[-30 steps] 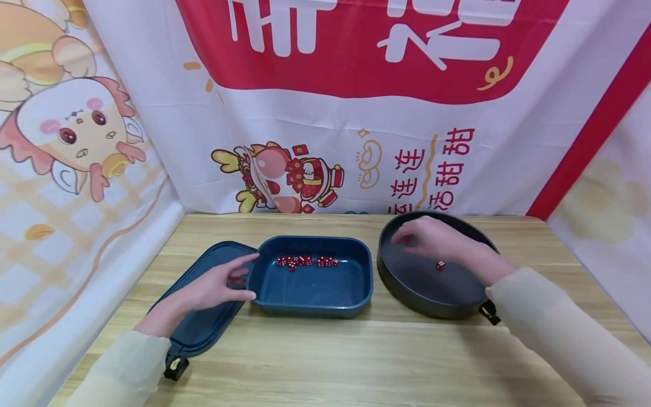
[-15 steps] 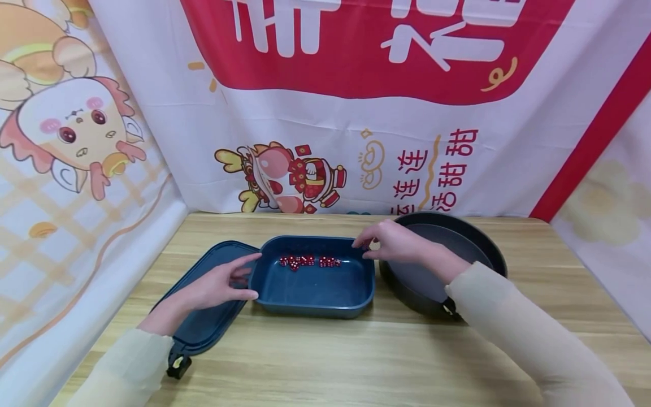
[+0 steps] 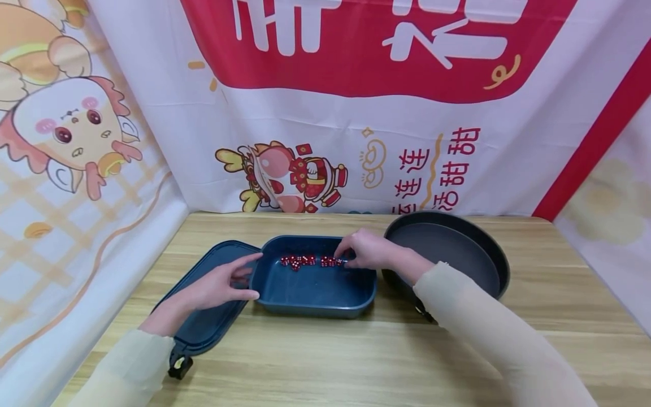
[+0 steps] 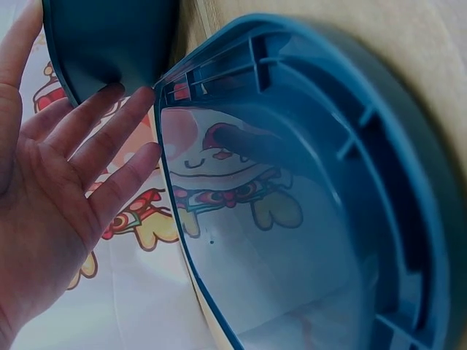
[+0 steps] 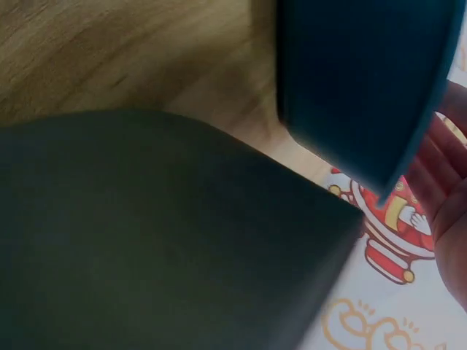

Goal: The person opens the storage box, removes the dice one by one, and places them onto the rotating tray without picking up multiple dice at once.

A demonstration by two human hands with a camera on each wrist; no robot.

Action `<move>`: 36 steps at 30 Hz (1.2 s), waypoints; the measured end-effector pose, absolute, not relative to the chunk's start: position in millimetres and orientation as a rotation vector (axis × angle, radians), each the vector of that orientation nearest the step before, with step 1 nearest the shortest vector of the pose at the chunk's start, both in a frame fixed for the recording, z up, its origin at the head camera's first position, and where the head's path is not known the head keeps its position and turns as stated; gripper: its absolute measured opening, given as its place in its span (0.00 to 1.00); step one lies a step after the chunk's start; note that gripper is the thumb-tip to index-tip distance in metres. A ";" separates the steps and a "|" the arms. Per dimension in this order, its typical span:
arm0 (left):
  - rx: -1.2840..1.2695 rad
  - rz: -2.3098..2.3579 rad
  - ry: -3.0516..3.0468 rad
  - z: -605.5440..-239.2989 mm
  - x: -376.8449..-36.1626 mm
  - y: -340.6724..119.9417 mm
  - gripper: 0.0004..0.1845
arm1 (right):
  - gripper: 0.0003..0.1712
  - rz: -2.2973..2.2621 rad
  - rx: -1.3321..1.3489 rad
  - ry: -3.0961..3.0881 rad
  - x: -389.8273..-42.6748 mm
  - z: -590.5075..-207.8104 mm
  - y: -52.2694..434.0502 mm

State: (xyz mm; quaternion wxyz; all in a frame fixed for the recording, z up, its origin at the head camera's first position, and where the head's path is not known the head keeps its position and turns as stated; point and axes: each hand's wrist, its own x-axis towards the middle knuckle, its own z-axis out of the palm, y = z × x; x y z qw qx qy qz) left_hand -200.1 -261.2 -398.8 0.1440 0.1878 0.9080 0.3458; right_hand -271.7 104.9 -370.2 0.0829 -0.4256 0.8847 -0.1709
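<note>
A blue rectangular tray [image 3: 315,294] sits mid-table with a row of several red dice [image 3: 305,260] along its far side. My right hand [image 3: 343,255] reaches over the tray's far right corner, its fingertips bunched down at the right end of the row and pinching a red die. My left hand [image 3: 249,278] lies flat on the blue lid [image 3: 203,328], and its straight fingers [image 4: 109,117] touch the tray's left wall [image 4: 109,44]. The right wrist view shows only the tray's underside [image 5: 357,80] and the dark pan [image 5: 146,233].
A dark round pan [image 3: 458,254] stands to the right of the tray, with nothing in it. Printed banners wall in the wooden table [image 3: 325,362] at the back and both sides. The lid carries a black clip [image 3: 178,366] near the front.
My right hand left the round pan, where one red die lay, and moved left to the dice row in the tray. The pan now holds no die. The left hand stayed put.
</note>
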 end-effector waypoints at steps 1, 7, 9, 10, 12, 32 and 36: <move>0.541 0.997 2.616 -398.8 -200.1 -261.1 0.45 | 0.14 -0.496 -1.270 2.642 -272.5 -372.0 103.7; 0.544 0.992 2.617 -399.5 -201.1 -261.3 0.45 | 0.14 -0.444 -1.216 2.648 -276.6 -381.8 99.1; 0.542 0.990 2.618 -399.7 -201.1 -261.1 0.45 | 0.14 -0.441 -1.186 2.641 -278.1 -384.8 98.2; 0.541 0.991 2.618 -399.6 -201.1 -261.0 0.45 | 0.14 -0.435 -1.173 2.638 -279.0 -386.3 97.8; 0.542 0.990 2.618 -399.5 -201.1 -260.8 0.45 | 0.15 -0.423 -1.149 2.636 -280.6 -388.7 97.2; 0.521 0.977 2.620 -398.0 -200.4 -261.1 0.45 | 0.12 -0.353 -1.126 2.618 -283.6 -400.8 83.5; 0.520 0.974 2.621 -397.6 -200.1 -260.4 0.45 | 0.10 -0.334 -1.129 2.623 -284.9 -402.6 82.0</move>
